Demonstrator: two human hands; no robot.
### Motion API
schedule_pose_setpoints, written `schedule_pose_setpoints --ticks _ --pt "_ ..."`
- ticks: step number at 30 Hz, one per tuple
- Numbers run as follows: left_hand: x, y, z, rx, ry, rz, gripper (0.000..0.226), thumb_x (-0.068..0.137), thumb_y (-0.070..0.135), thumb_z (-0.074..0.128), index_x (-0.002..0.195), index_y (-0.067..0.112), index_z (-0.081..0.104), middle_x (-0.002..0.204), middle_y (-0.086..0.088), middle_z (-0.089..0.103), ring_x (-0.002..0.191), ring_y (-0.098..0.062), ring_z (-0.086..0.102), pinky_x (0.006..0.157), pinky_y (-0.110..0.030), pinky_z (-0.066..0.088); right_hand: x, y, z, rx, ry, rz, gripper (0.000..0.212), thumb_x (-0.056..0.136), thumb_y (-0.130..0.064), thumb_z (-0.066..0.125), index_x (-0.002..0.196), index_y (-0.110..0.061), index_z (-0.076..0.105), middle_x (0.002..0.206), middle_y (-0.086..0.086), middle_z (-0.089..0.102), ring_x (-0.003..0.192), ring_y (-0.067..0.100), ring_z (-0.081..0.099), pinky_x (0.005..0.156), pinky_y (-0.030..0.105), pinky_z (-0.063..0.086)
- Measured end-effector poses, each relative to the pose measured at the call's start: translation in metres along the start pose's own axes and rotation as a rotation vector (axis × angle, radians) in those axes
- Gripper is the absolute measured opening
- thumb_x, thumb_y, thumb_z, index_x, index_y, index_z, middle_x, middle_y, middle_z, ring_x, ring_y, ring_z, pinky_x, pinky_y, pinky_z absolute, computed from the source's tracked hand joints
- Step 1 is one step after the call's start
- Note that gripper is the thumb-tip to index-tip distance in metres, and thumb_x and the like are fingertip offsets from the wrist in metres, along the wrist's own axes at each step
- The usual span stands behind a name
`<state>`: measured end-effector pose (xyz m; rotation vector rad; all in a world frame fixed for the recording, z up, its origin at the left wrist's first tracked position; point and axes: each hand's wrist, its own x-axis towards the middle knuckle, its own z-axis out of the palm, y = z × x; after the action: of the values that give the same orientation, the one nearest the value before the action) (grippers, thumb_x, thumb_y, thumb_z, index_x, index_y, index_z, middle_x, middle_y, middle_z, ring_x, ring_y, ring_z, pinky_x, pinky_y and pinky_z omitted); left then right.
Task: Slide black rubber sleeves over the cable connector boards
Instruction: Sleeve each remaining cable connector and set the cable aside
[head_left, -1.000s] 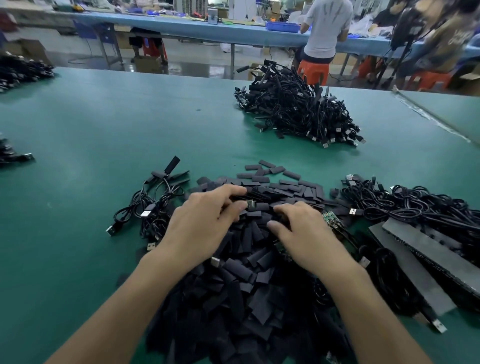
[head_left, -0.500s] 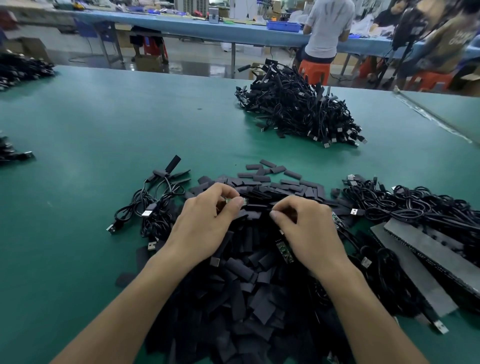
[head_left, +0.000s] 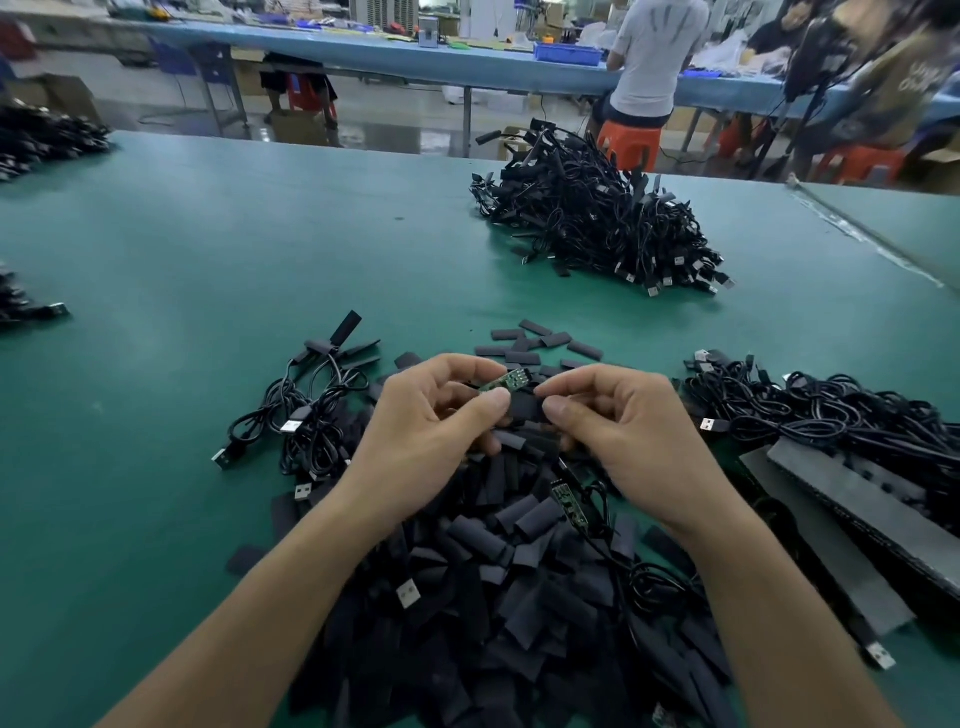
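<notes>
My left hand pinches a small green connector board between thumb and fingers, its free end pointing right. My right hand pinches a flat black rubber sleeve just below and beside the board. Both hands hover over a large heap of loose black sleeves on the green table. Another bare board on its cable lies on the heap near my right wrist.
A small bundle of sleeved USB cables lies left of my hands. A tangle of cables and grey foam strips lie at right. A big pile of cables sits further back. People work at a blue bench behind.
Both hands have lifted off the sleeve heap. The left now holds up a green board and the right has picked out one black sleeve beside it.
</notes>
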<state>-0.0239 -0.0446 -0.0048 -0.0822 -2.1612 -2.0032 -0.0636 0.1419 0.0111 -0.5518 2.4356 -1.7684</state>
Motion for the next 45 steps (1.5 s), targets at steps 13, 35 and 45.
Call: schedule_pose_setpoints --ticks 13,35,45 --pt "0.001 -0.006 0.001 -0.076 0.036 -0.042 0.012 0.086 0.011 0.076 0.092 0.016 0.067 0.068 -0.004 0.073 0.053 -0.011 0.064 0.05 -0.017 0.049 -0.006 -0.003 0.011 -0.214 0.034 -0.161 0.023 0.077 -0.023 0.084 0.098 -0.028 0.077 0.084 -0.017 0.074 0.079 0.0 0.069 0.072 0.019 0.054" --pt "0.006 -0.015 -0.007 0.268 -0.082 0.091 0.026 0.094 0.016 0.067 0.116 0.03 0.073 0.097 0.017 0.074 0.086 0.005 0.065 0.077 -0.015 0.046 0.0 0.004 -0.012 -0.133 0.082 -0.172 0.02 0.071 -0.026 0.085 0.088 -0.032 0.077 0.083 -0.019 0.075 0.078 -0.001 0.07 0.072 0.013 0.052" --pt "0.004 -0.011 -0.006 0.311 -0.115 0.082 0.027 0.092 0.012 0.07 0.114 0.027 0.074 0.084 0.028 0.072 0.078 0.01 0.065 0.071 -0.007 0.045 -0.002 0.002 -0.016 -0.265 0.004 -0.185 0.029 0.067 -0.022 0.089 0.095 -0.025 0.079 0.081 -0.016 0.075 0.074 -0.003 0.069 0.068 0.008 0.051"
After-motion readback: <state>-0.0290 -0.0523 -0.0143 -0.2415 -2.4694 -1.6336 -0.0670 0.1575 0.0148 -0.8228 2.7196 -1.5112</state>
